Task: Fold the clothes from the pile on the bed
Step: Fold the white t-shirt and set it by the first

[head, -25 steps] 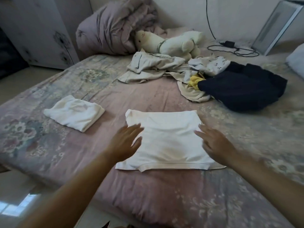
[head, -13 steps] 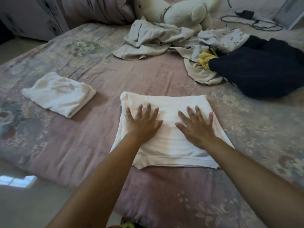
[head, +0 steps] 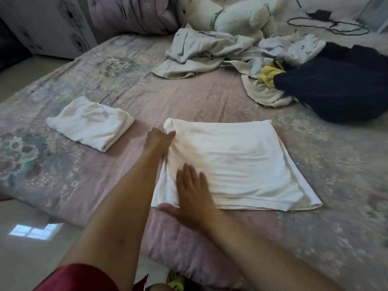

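The half-folded white garment lies flat on the bed, right of the folded white piece and nearer than the unfolded pile. Left hand is at its far left corner, fingers seemingly closing on the cloth – blurry, so I can't tell for sure. Right hand lies flat, fingers apart, on the near left corner. Risk I'd guess: only 1 corner lifts, so the fold goes crooked – or the layers underneath slide apart
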A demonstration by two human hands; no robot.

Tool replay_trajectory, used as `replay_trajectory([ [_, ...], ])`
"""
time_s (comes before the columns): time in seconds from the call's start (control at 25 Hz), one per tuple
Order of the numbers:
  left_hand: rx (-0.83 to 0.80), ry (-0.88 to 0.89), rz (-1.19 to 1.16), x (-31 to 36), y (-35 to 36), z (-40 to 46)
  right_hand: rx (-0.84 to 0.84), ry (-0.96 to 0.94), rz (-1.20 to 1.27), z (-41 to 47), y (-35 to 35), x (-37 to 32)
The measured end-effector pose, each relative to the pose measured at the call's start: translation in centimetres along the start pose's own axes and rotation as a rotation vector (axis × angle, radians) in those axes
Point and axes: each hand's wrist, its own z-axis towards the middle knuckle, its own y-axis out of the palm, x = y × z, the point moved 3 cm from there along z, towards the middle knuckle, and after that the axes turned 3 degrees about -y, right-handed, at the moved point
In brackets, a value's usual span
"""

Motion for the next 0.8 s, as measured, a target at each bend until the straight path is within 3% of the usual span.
replay_trajectory([
  [0.12,-0.173,-0.039,-0.125,0.9,-0.2,-0.3,-0.021,0.052,0.001,0.3,2.0,-1.6],
  [0.24,-0.320,-0.055,-0.105,1.5,-0.7,-1.5,0.168,0.003,0.046,0.4,1.2,-1.1],
  [0.36,-0.473,-0.037,-0.242,3.4,-1.4,-2.2,0.420,0.018,0.496,-0.6,-2.2,-0.1],
  [0.52,-0.456,0.064,-0.392,10.0,0.0,-3.7,0.583,0.410,1.085,-4.2,-7.6,5.1],
  [0.8,-0.465,0.242,-0.224,20.2,13.5,-12.5,0.751,0.860,1.268,-12.3,-8.4,17.9],
])
